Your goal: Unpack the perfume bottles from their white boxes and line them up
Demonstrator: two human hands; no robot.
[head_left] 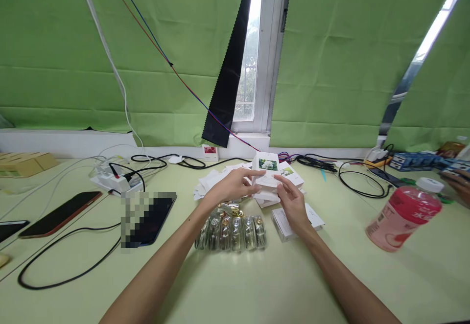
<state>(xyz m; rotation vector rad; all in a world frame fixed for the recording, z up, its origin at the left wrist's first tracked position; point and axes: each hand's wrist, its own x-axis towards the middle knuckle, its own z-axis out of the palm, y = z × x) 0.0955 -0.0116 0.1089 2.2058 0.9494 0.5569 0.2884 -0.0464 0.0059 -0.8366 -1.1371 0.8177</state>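
Both hands are at a small white box (266,163) with a white-flower picture, held upright above a pile of white cartons and papers (209,181). My left hand (237,184) has its fingers against the box's left side. My right hand (291,199) touches its lower right side with the fingertips. Below my left hand, a row of several small clear-wrapped bottles (237,233) lies on the table. Another white box (284,223) lies under my right wrist, and a flower-printed carton (290,173) rests behind my right hand.
A pink bottle (404,214) with a white cap stands at right. Phones (60,214), cables and a power strip (113,179) occupy the left. Yellow boxes (25,164) sit at far left. Another person's hand (457,179) and blue boxes (414,161) are at far right.
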